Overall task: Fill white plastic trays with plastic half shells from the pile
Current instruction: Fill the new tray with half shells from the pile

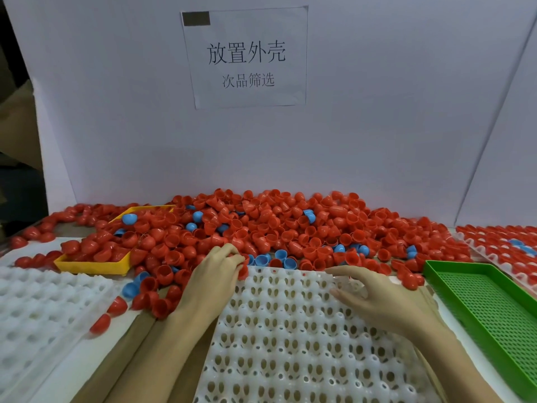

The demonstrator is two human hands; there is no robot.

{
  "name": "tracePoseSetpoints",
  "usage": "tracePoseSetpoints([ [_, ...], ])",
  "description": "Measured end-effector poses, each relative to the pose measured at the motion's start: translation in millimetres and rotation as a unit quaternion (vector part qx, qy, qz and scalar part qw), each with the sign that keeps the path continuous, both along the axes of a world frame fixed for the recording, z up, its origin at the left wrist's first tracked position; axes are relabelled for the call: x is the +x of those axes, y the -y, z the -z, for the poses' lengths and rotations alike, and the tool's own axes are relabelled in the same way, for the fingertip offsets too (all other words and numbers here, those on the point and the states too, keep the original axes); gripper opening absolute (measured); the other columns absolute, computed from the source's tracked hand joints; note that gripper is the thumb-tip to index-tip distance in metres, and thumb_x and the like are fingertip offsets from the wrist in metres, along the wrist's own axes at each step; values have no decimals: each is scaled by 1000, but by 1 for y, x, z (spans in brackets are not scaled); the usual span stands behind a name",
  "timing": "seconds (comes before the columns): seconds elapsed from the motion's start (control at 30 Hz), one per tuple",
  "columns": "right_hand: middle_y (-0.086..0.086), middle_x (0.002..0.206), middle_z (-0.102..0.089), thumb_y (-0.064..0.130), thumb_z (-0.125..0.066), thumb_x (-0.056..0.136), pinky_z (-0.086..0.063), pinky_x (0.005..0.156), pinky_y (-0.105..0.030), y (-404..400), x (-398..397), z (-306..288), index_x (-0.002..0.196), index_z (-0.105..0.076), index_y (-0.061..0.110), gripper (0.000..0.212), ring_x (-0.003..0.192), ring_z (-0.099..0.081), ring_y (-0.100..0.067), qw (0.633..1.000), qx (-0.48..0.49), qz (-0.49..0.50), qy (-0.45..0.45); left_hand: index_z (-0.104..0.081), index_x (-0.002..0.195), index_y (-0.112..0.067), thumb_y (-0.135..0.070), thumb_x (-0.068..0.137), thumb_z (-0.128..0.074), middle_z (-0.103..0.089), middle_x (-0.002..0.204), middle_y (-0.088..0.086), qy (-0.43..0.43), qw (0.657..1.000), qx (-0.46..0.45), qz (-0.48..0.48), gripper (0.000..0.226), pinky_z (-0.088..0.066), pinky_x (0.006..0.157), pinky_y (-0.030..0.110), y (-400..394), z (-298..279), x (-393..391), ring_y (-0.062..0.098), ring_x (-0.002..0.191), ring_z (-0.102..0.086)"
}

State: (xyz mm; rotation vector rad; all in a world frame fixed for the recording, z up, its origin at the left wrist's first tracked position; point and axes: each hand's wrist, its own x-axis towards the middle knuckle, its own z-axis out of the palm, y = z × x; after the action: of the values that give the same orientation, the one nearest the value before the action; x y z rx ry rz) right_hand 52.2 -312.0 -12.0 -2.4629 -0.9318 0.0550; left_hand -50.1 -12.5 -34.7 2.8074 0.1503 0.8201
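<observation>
A big pile of red half shells (pixel 279 225), with a few blue ones mixed in, stretches across the back of the table. A white plastic tray (pixel 290 338) with rows of empty cups lies in front of me. My left hand (pixel 215 271) is at the tray's far left corner with its fingers curled round red shells at the pile's edge. Over the tray's far right part hovers my right hand (pixel 383 295), fingers spread and loosely bent, holding nothing.
A yellow tray (pixel 96 266) with red shells sits at the left in the pile. A green perforated tray (pixel 488 309) lies at the right. Another white tray (pixel 43 309) lies at the left, and a filled one (pixel 499 245) at the far right. A white board stands behind.
</observation>
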Motion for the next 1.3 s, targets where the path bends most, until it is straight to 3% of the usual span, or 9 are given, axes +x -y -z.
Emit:
tracePoseSetpoints([
  [0.3, 39, 131, -52, 54, -65, 97, -43, 82, -2, 8, 11, 8, 136, -56, 52, 41, 111, -48, 27, 1000, 3, -24, -10, -71, 129, -18, -25, 107, -51, -60, 131, -10, -59, 997, 11, 45, 31, -48, 99, 24, -6, 1, 1, 7, 118, -52],
  [0.57, 15, 114, -72, 10, -64, 102, -55, 95, -27, 31, 33, 5, 122, -72, 21, 24, 104, -67, -1, 958, 223, 147, 103, -72, 126, -18, -26, 103, -59, -63, 124, -10, -35, 999, 1, 33, 28, -48, 98, 23, -8, -3, 0, 7, 115, -54],
  [0.77, -16, 128, -63, -2, -60, 95, -47, 104, -49, 48, 51, 33, 120, -75, 11, 31, 120, -53, -41, 948, 7, 308, 77, -76, 115, -18, -24, 103, -59, -62, 113, -13, -10, 999, -2, 44, 22, -50, 89, 22, -1, -11, -3, 4, 107, -54],
  [0.87, -16, 120, -66, -3, -65, 95, -48, 100, -49, 52, 55, 34, 114, -77, 10, 26, 112, -57, -40, 946, 9, 319, 61, -77, 110, -18, -24, 102, -61, -60, 111, -14, -8, 999, -5, 51, 19, -52, 86, 23, 2, -13, -5, 3, 107, -53],
  [0.97, -8, 114, -72, 2, -68, 97, -53, 95, -41, 50, 49, 22, 114, -76, 12, 21, 104, -65, -25, 940, 150, 296, 82, -78, 105, -16, -21, 99, -66, -62, 107, -13, 8, 998, -1, 54, 14, -48, 80, 19, 7, -18, -7, 4, 103, -55],
  [1.07, 6, 107, -76, 10, -69, 99, -56, 91, -29, 42, 36, 5, 110, -75, 23, 18, 99, -70, -9, 918, 321, 233, -5, -79, 103, -17, -19, 97, -69, -63, 106, -13, 29, 997, -8, 70, 12, -48, 80, 17, 20, -24, -8, 3, 101, -55],
  [1.17, -5, 115, -79, 17, -66, 98, -61, 86, -26, 28, 23, -10, 119, -76, 15, 23, 108, -76, -20, 828, 484, 95, -268, -76, 114, -23, -24, 98, -67, -61, 113, -18, 48, 988, -78, 127, 18, -50, 95, 20, 41, -26, -8, -1, 109, -56],
  [1.23, -12, 124, -76, 16, -64, 98, -60, 88, -27, 19, 14, -14, 121, -77, 11, 28, 112, -74, -22, 771, 492, 16, -403, -67, 129, -35, -35, 99, -65, -56, 125, -24, 33, 969, -162, 181, 31, -52, 98, 23, 59, -27, -9, -3, 115, -58],
  [1.3, -17, 130, -72, 17, -64, 100, -59, 92, -27, 8, 7, -13, 125, -75, 8, 28, 110, -73, -23, 761, 455, -51, -459, -49, 143, -53, -49, 96, -65, -46, 139, -30, -5, 942, -239, 235, 50, -54, 96, 19, 75, -28, -12, -6, 124, -54],
])
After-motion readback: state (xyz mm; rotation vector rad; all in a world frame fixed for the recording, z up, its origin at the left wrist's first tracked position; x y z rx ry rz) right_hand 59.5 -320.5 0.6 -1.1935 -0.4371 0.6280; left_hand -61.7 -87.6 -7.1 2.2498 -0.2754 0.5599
